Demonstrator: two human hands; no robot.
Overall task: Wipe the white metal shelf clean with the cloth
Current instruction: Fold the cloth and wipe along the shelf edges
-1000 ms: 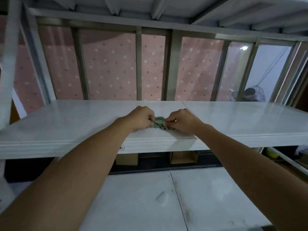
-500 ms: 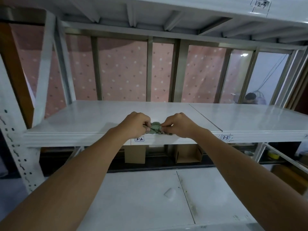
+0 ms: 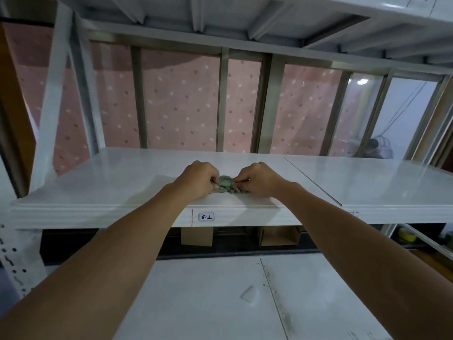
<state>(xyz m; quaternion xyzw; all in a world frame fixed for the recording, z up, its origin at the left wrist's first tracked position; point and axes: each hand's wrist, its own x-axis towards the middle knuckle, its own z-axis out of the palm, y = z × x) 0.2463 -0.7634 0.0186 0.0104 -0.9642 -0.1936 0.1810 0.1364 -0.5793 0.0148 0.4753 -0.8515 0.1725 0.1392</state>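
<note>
White metal shelf (image 3: 103,182) runs left to right across the view, with pink dotted curtain (image 3: 181,104) behind its back edge. Near the front edge, about midway along, a small green cloth (image 3: 226,184) lies bunched on the surface, its long axis roughly parallel to that edge. The left hand (image 3: 199,179) and right hand (image 3: 257,179) flank it, fingers curled closed and pinching its two ends; most of the cloth is hidden under the knuckles, so its true shape is hard to make out. A label (image 3: 206,216) on the front lip reads "3-2". Two cardboard boxes (image 3: 279,235) below are partly cut off by the lip.
</note>
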